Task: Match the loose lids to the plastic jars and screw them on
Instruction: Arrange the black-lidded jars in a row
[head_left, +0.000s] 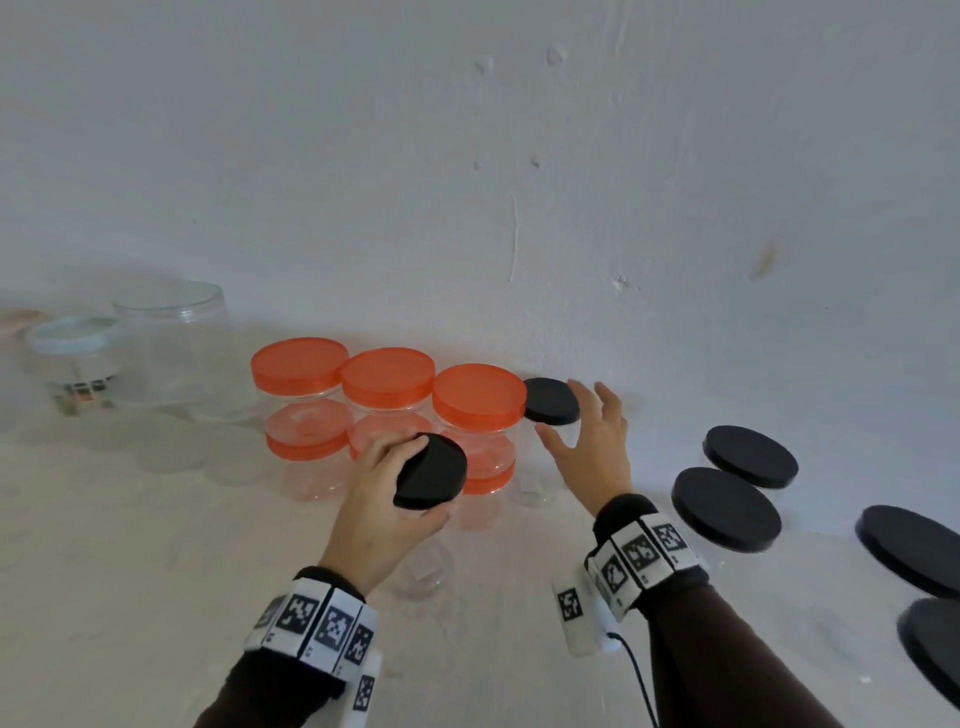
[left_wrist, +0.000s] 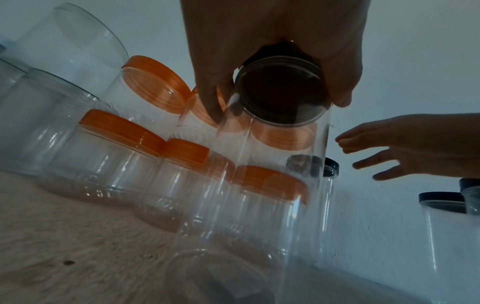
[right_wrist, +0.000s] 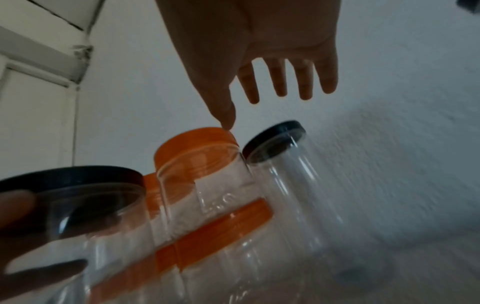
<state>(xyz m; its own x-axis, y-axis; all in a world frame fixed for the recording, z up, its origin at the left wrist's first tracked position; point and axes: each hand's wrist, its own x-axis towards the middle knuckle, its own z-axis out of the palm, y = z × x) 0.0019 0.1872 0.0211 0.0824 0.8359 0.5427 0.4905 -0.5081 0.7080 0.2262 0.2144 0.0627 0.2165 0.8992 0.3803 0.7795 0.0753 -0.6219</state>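
Item in hand: one tall clear plastic jar (head_left: 423, 566) topped by a black lid (head_left: 431, 472), standing at the near centre of the tabletop (head_left: 130, 571); the left hand (head_left: 382, 512) has its grip wrapped round the lid, fingers curled over the rim, and in the left wrist view the lid sits on the jar's threaded mouth. Right hand (head_left: 589, 436): grip released, fingers spread and holding nothing, hovering just beside one further black-lidded jar (head_left: 549, 401) that stands against the wall (head_left: 519, 156). Orange-lidded jars (head_left: 387, 382): six counted, three in the back row against the wall and three lower ones in front of them, all closed, immediately left of the right hand. Black-lidded jars to the right (head_left: 726, 508): four counted in the head view, two of them cut by the frame edge. Far left: one large clear open jar without lid (head_left: 174, 353), one small jar with a pale blue lid (head_left: 72, 338) bearing a label too blurred to read, and several uncapped clear jars in front, their number unclear. Wrist bands (head_left: 322, 621): one on each wrist, printed with square black-and-white marker codes; no readable words or brand names anywhere.
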